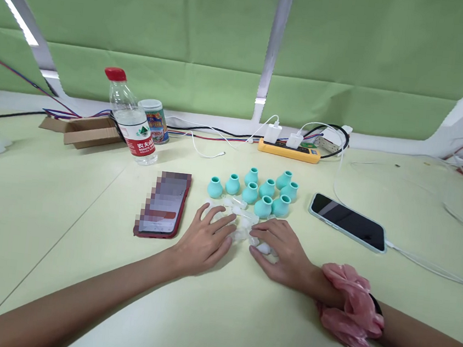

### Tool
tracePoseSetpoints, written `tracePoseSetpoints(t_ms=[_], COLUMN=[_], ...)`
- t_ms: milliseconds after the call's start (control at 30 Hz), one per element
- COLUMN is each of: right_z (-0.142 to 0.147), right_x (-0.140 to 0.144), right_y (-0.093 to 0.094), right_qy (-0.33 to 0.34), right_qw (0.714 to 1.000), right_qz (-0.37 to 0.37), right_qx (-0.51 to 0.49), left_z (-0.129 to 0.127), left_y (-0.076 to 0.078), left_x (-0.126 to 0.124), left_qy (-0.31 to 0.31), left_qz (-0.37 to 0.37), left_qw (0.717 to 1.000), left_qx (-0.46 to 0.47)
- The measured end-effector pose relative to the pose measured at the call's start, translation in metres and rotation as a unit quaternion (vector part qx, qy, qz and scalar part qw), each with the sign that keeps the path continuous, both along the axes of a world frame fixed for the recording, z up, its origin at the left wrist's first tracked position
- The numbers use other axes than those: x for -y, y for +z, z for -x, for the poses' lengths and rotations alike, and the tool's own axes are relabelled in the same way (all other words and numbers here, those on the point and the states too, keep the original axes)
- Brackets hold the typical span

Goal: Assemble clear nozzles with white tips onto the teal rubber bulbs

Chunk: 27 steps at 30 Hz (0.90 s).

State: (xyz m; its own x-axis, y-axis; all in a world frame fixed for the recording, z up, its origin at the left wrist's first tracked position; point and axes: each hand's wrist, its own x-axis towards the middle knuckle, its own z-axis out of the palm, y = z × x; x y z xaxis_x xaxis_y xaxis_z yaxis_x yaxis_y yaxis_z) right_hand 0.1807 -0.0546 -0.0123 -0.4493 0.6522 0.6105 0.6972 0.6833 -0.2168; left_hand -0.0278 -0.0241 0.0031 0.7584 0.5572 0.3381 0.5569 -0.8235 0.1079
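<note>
Both my hands rest at a small pile of translucent white plastic pieces [247,217] on the pale table. My left hand [207,238] lies on the left side of the pile, fingers spread and slightly bent. From the other side my right hand [280,249] touches the pieces, its fingers apart, with a white piece [264,247] between thumb and forefinger but not visibly gripped. Parts of the pile are hidden under my fingers. Just beyond stand several small turquoise bulb-shaped pieces [250,192] with open necks, grouped together.
A phone in a red case [166,205] lies on the left, another phone [348,221] with a white cable on the right. Behind are a water bottle [136,130], a can [156,121], a cardboard box [91,131] and a yellow power strip [289,151] with chargers.
</note>
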Motion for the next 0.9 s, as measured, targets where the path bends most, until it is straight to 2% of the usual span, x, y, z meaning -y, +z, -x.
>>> tracePoseSetpoints(t_ms=[133,267,467,667,900], right_z=[0.0007,0.0006,-0.0002,-0.0014,-0.0008], right_x=[0.0008,-0.0001,0.0003,0.0008,-0.0001], right_y=[-0.0003,-0.0031,0.0,0.0,-0.0012], right_qy=[-0.014,-0.006,0.03,0.046,0.013], right_qw=[0.999,1.0,0.999,0.999,1.0], right_qz=[0.0,-0.019,-0.002,0.006,-0.017], right_qx=[0.029,-0.015,-0.034,0.007,-0.015], left_z=[-0.0012,-0.0018,-0.0019,-0.0011,-0.0004], left_y=[-0.001,-0.0005,-0.0016,-0.0042,-0.0057], left_x=[0.0002,0.0005,0.0,-0.0001,-0.0057], left_qy=[0.001,-0.022,-0.065,-0.076,-0.046], left_qz=[-0.019,-0.03,-0.019,-0.049,-0.044], left_qw=[1.0,0.999,0.997,0.996,0.995], left_qx=[0.008,0.002,-0.033,0.014,0.076])
